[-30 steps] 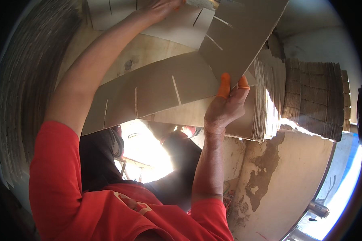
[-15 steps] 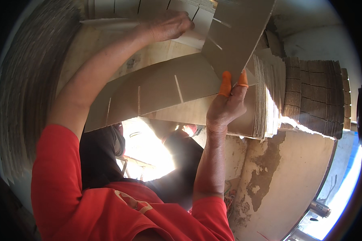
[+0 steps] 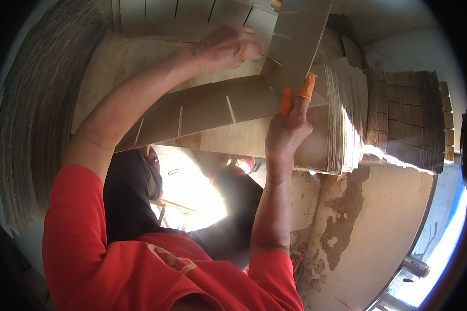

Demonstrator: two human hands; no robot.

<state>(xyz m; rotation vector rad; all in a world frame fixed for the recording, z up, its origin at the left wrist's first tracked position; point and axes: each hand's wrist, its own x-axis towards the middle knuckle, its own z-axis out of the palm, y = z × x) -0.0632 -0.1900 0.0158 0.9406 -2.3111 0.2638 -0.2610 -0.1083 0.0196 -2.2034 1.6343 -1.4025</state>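
My right hand (image 3: 289, 127), with orange finger cots on two fingers, pinches slotted cardboard strips near their meeting corner. One cardboard strip (image 3: 202, 106) reaches left from there, with several pale slots along its near edge. Another slotted strip (image 3: 301, 39) slants up and away from the fingers. Whether the two are interlocked is not clear. My left hand (image 3: 228, 49) is closed, its curled fingertips beside the left edge of the slanting strip. What those fingers hold, if anything, is hidden.
More slotted cardboard strips (image 3: 166, 20) lie at the far side of the wooden board (image 3: 101, 67). A sheet stack (image 3: 340, 124) stands right of my right hand, with slotted bundles (image 3: 412, 119) beyond. A tall cardboard stack (image 3: 41, 114) fills the left side.
My left hand has moved right and slightly nearer, toward the slanting strip. That strip has shifted left. My right hand has risen slightly with the strips.
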